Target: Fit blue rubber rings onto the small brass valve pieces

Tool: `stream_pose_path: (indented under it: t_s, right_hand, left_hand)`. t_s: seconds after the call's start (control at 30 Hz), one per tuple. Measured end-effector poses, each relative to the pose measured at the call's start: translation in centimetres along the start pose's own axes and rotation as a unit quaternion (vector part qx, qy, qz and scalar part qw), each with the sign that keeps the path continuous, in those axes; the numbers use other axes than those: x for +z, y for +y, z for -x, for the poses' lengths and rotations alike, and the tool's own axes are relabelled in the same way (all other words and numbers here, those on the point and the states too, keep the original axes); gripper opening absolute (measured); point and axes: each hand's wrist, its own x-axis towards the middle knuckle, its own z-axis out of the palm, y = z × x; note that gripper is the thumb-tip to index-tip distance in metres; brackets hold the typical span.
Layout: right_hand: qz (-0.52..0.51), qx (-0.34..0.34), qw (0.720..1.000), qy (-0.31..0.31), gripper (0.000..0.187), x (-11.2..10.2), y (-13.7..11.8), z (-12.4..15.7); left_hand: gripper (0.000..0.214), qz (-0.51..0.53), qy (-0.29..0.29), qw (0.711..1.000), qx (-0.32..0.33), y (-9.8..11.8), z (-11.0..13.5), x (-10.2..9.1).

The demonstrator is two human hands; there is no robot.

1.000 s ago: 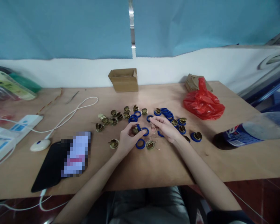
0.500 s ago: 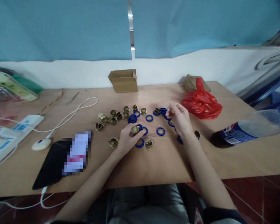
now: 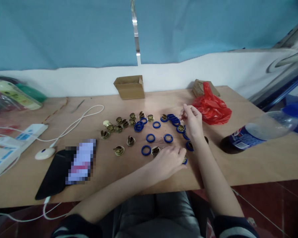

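Note:
My left hand (image 3: 169, 160) is low over the table, palm down, its fingers closed round a blue ring (image 3: 185, 161) with a gold-coloured metal piece in it, mostly hidden by the fingers. Raised above the right-hand rings, my right hand (image 3: 193, 119) is pinched; whatever lies between its fingertips is too small to make out. Between the hands and further left lie loose blue rings (image 3: 156, 124) and round gold pieces with upright flaps (image 3: 119, 150). At the right, some rings have gold pieces in them (image 3: 180, 128). Thin wire-like loops (image 3: 161, 140) lie near the middle.
An open cardboard box (image 3: 129, 92) stands at the back. On the right are a red plastic bag (image 3: 213, 107) and a cola bottle (image 3: 240, 140) on its side. A phone (image 3: 81, 162), a white cable (image 3: 72, 123) and a power strip (image 3: 17, 143) occupy the left.
My left hand has moved right and toward the table's front edge with the ring and gold piece, uncovering another gold piece. My right hand stays raised and pinched.

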Motion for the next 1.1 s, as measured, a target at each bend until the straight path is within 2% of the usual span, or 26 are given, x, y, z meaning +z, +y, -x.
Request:
stream_pose_path:
  t_s: [0.07, 0.2, 0.37, 0.47, 0.53, 0.6, 0.63, 0.7, 0.8, 0.87, 0.97, 1.03, 1.1]
  right_hand:
    - [0.018, -0.006, 1.000, -0.007, 0.047, 0.0, 0.0, 0.0]
    - [0.036, 0.005, 0.999, -0.034, 0.047, 0.1, 0.1, 0.2]
    - [0.045, 0.019, 0.995, -0.088, 0.044, 0.5, -0.1, 0.7]
    - [0.064, 0.020, 0.991, -0.115, 0.043, 0.7, -0.4, 0.9]
    - [0.075, 0.020, 0.989, -0.123, 0.043, 0.7, -0.4, 1.0]
    - [0.088, 0.022, 0.988, -0.127, 0.043, 0.8, -0.3, 1.1]
    - [0.094, 0.026, 0.987, -0.131, 0.043, 0.9, -0.2, 1.1]
    - [0.103, 0.035, 0.984, -0.141, 0.043, 1.1, 0.2, 1.2]
    - [0.104, 0.050, 0.979, -0.166, 0.043, 1.5, 0.7, 1.6]
    - [0.100, 0.058, 0.976, -0.186, 0.042, 1.8, 0.9, 1.9]
    - [0.107, 0.063, 0.966, -0.229, 0.040, 2.1, 1.0, 2.4]
    - [0.122, 0.062, 0.957, -0.255, 0.039, 2.3, 1.1, 2.7]
    - [0.141, 0.049, 0.955, -0.257, 0.039, 2.4, 1.4, 2.7]
  left_hand:
    - [0.025, -0.048, -0.001, 0.999, 0.024, 0.9, -0.9, 1.4]
    - [0.028, -0.067, 0.034, 0.997, 0.030, 1.3, -2.1, 3.7]
    - [0.027, -0.108, 0.083, 0.991, 0.016, 1.6, -2.6, 4.4]
    - [0.042, -0.097, 0.118, 0.988, -0.019, 1.6, -1.9, 3.6]
    - [0.047, -0.085, 0.147, 0.984, -0.047, 0.7, -0.8, 2.4]
    - [0.032, -0.098, 0.177, 0.975, -0.086, -1.2, 1.0, 0.9]
    - [0.024, -0.103, 0.188, 0.969, -0.124, -2.4, 2.1, 0.2]
    - [0.020, -0.117, 0.210, 0.950, -0.199, -5.2, 4.6, -0.9]
    - [0.031, -0.123, 0.203, 0.928, -0.286, -9.1, 7.9, -1.3]
    - [0.036, -0.124, 0.181, 0.925, -0.311, -10.8, 9.2, -1.1]
    - [0.027, -0.128, 0.111, 0.931, -0.323, -11.8, 9.7, -0.8]
    - [0.018, -0.111, 0.060, 0.934, -0.335, -11.9, 9.4, -0.8]
    - [0.011, -0.077, 0.033, 0.933, -0.351, -11.7, 9.0, -0.9]
